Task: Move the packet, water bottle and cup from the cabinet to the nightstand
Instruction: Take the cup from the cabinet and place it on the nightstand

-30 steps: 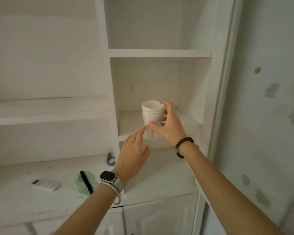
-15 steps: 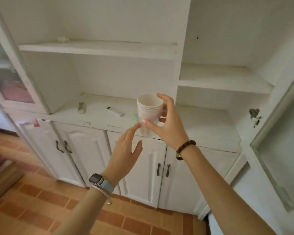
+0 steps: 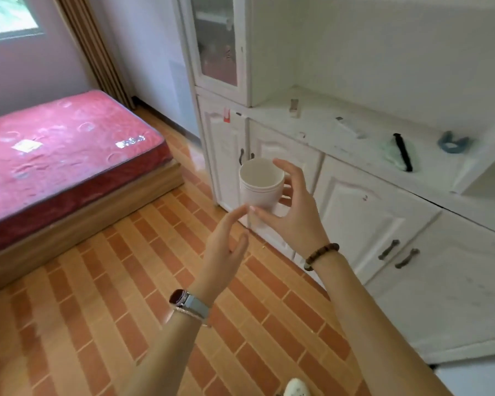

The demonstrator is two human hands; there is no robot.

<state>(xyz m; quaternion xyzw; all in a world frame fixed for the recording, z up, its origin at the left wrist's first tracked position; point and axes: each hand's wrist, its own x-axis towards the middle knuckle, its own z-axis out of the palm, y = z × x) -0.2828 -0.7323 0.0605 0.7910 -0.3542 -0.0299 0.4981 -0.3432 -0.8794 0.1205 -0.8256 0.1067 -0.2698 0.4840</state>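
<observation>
A white paper cup (image 3: 260, 186), which looks like a few nested together, is upright in the air in front of the white cabinet (image 3: 363, 212). My right hand (image 3: 296, 215) grips it from the right side, thumb near the base and fingers behind it. My left hand (image 3: 226, 247) is held just below and to the left of the cup, fingers apart, with a fingertip close to the cup's bottom edge. No packet, water bottle or nightstand is in view.
The cabinet counter (image 3: 326, 124) carries a small remote, a green item with a black strap (image 3: 402, 151) and a blue object (image 3: 452, 142). A bed with a red mattress (image 3: 60, 155) stands at the left. Orange brick-pattern floor (image 3: 112, 295) lies between them.
The view has swung left and down, away from the cabinet shelves toward the floor and the bed. The cup stays in my right hand, with my left hand still just below it.
</observation>
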